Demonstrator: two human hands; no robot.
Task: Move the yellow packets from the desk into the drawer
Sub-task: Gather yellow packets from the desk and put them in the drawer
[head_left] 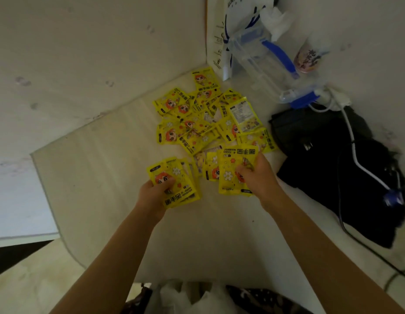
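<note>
While both hands are loaded, the risk is plain: these are slick, loose sheaves. The left hand [154,193], lower centre of the frame, pinches a fanned stack of yellow packets [174,182] by one end, thumb on top. The right hand [255,175] clamps a second bundle [233,171] just to its right. More packets [206,118] lie heaped on the pale desk [101,177] at mid-frame, reaching towards the back corner. No drawer shows anywhere, so the carry looks blind. A fan gripped at one end could slide apart and scatter. At right, the white cable [355,155] over the black bag [333,177] could snag a swinging arm.
</note>
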